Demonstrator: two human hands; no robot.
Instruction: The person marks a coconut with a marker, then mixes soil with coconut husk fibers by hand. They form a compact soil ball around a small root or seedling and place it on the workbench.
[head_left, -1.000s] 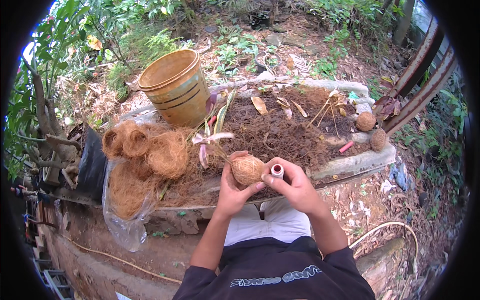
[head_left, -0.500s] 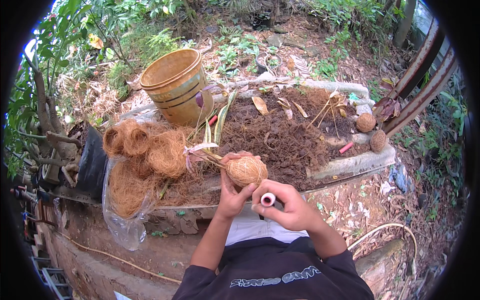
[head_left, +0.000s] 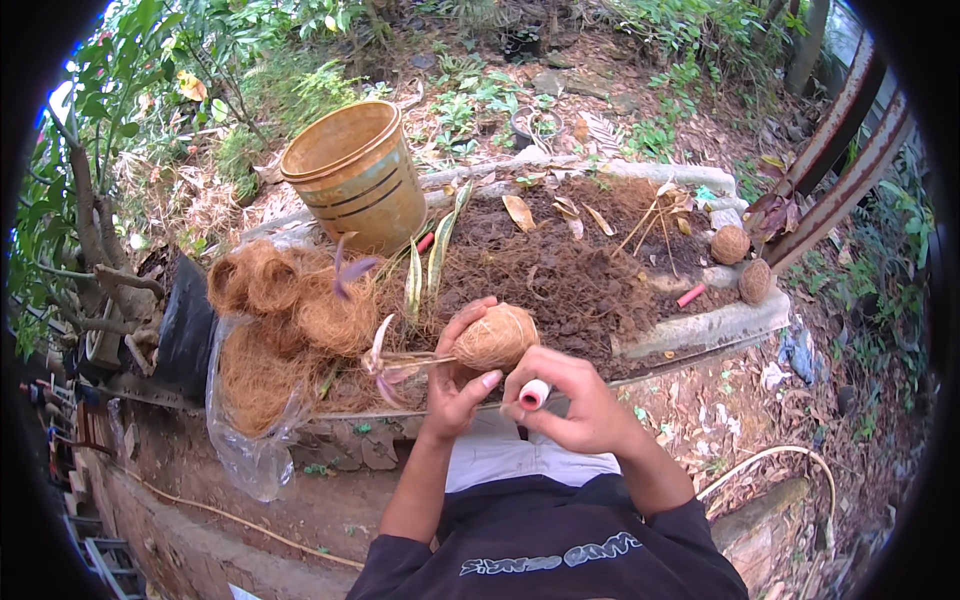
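My left hand is wrapped round the left side of a ball of brown coconut fibre, with pale thread wound over it. A plant with purple leaves sticks out of the ball's left end on thin stems. In my curled right hand is a spool of white thread, its pinkish hollow end facing up. The spool is just below and right of the ball. Any thread running between them is too fine to make out.
Loose coconut fibre lies in a clear plastic bag on the left. Behind stands a yellow-brown bucket. Dark soil fills the raised bed. Two finished-looking fibre balls and a pink tube are at the right.
The ball has turned a little in my left hand, and its leaves have swung down and spread. My right hand has dipped slightly with the spool.
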